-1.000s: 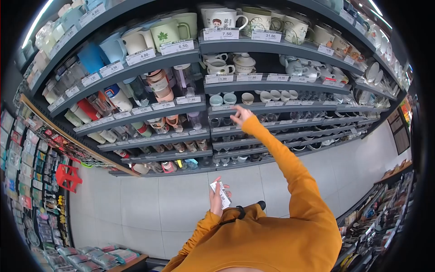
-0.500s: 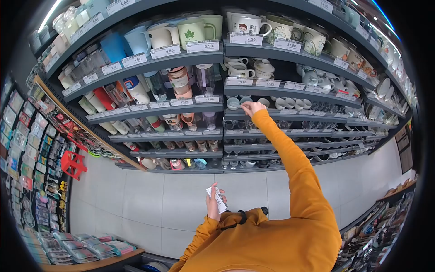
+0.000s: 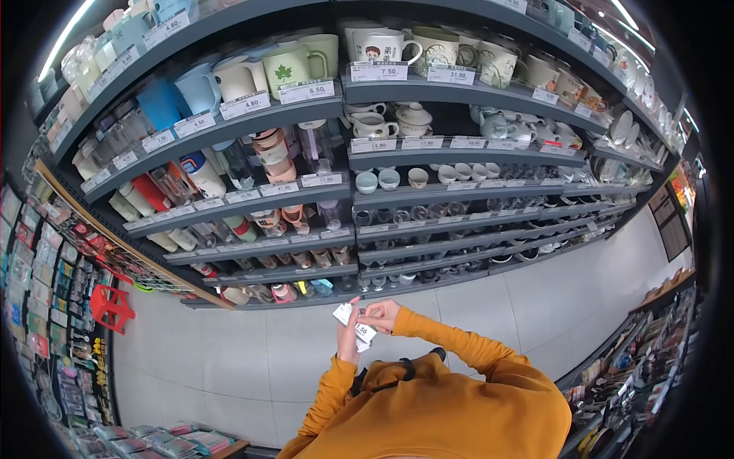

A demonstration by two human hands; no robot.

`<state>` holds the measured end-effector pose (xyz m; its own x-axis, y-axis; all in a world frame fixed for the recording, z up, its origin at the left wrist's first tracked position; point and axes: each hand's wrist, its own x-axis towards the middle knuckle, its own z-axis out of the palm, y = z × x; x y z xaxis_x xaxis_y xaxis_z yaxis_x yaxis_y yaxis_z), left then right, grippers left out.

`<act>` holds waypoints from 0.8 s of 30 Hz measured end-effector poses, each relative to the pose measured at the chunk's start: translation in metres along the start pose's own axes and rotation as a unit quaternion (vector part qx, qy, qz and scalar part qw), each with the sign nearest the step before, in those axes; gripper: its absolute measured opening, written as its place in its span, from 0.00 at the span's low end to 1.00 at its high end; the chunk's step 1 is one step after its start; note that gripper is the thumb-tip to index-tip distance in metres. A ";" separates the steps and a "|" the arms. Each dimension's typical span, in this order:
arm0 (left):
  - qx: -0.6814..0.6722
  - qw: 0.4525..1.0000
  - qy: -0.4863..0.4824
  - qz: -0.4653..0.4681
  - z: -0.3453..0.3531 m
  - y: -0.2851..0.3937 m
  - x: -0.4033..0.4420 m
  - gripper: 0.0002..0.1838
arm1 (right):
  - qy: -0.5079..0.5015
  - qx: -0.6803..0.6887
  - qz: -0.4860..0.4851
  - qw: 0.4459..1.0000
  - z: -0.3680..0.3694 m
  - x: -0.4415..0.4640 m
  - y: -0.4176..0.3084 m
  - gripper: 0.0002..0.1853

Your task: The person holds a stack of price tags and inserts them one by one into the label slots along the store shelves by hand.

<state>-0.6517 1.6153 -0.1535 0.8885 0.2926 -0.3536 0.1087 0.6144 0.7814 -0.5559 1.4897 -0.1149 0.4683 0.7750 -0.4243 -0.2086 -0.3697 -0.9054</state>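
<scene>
My left hand [image 3: 348, 344] is raised in front of my body, holding several white price tags [image 3: 365, 333] fanned out at different angles. One tag shows printed figures ending in ".50". My right hand [image 3: 384, 314] meets it from the right, its fingers pinched at the tags; which tag they grip is partly hidden. Beyond both hands, small pale-blue cups [image 3: 367, 182] and a white cup [image 3: 418, 178] stand on a shelf of the rack.
Dark shelves [image 3: 466, 145] carry mugs [image 3: 288, 70], teapots [image 3: 501, 126], bottles [image 3: 200, 174] and glasses. A red plastic stool [image 3: 112, 307] stands on the tiled floor [image 3: 222, 359] at left. Packaged goods hang on the left wall, and another display [image 3: 634, 359] runs along the right.
My right hand has come down from the small-cup shelf to the tags in my left hand. The tags are now spread apart. My view has shifted slightly to the right.
</scene>
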 end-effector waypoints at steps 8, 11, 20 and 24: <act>-0.133 0.991 0.016 -0.018 0.010 0.007 -0.013 0.20 | 0.254 -0.094 -0.335 0.902 -0.096 0.000 -0.116 0.08; -0.113 0.994 0.000 -0.017 0.000 0.006 -0.017 0.21 | 0.335 -0.264 -0.343 0.837 -0.145 0.010 -0.185 0.13; -0.122 0.992 -0.033 -0.021 -0.010 0.015 -0.040 0.23 | 0.373 -0.516 -0.238 0.733 -0.183 0.097 -0.244 0.14; -0.094 0.993 -0.040 -0.060 -0.012 0.032 -0.057 0.25 | 0.365 -0.498 -0.216 0.756 -0.186 0.103 -0.254 0.12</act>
<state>-0.7039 1.6265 -0.1147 0.9074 0.1548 -0.3907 0.1377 0.7689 0.6243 -0.2947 1.5679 0.0736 0.7333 0.5782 0.3577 0.6791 -0.6481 -0.3446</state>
